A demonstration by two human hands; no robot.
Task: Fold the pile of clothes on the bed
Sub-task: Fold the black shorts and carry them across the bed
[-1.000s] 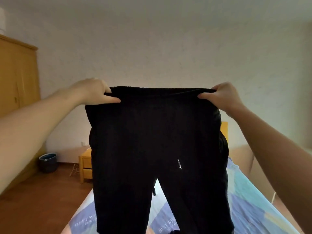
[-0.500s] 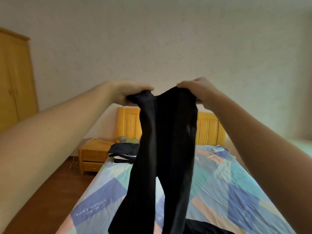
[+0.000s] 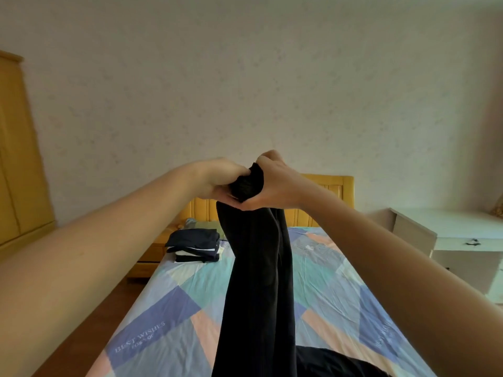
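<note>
Near edge: one dark garment (image 3: 334, 361) lies on the bed (image 3: 168, 317), partly hidden behind the hanging black trousers (image 3: 258, 281). Bed sheet is patchwork blue, teal, peach, with "BEST WISHES" printed near the left side. The trousers hang in one long doubled strip over the bed's middle and block the view of the sheet behind them. Two hands meet at the top: left hand (image 3: 220, 179) and right hand (image 3: 275, 186), both with fingers curled round the bunched waistband, touching each other. Farther back, one stack of folded clothes (image 3: 196, 246) sits at the bed's far left; exact count unclear. One nightstand (image 3: 148, 263) just left of the bed, one yellow headboard (image 3: 330, 190), one white desk (image 3: 460, 240) right, one wardrobe (image 3: 19, 159) far left.
</note>
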